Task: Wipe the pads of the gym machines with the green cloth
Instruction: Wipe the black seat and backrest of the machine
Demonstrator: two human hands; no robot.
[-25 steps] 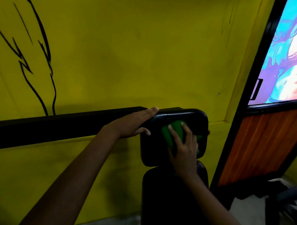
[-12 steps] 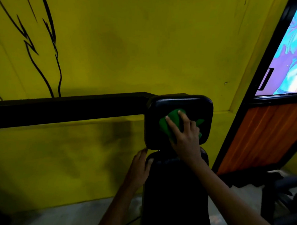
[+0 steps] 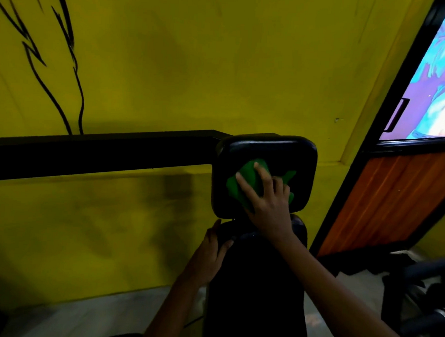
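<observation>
A black square head pad (image 3: 303,156) stands on top of a tall black back pad (image 3: 257,284) of a gym machine, near the yellow wall. My right hand (image 3: 268,206) holds the bunched green cloth (image 3: 244,179) against the face of the head pad. Two of its fingers are stretched over the cloth and the others are curled into it. A corner of cloth sticks out to the right of the fingers. Lower down, my left hand (image 3: 210,252) grips the upper left edge of the back pad, thumb towards the wall.
A black horizontal rail (image 3: 102,153) runs along the yellow wall up to the head pad. To the right is a black-framed door with a wooden panel (image 3: 393,196) and a colourful picture (image 3: 436,88). Dark machine parts (image 3: 427,292) stand at the lower right on the pale floor.
My left hand has dropped from the top of the head pad to the upper edge of the back pad. My right hand keeps the cloth on the head pad, shifted slightly left.
</observation>
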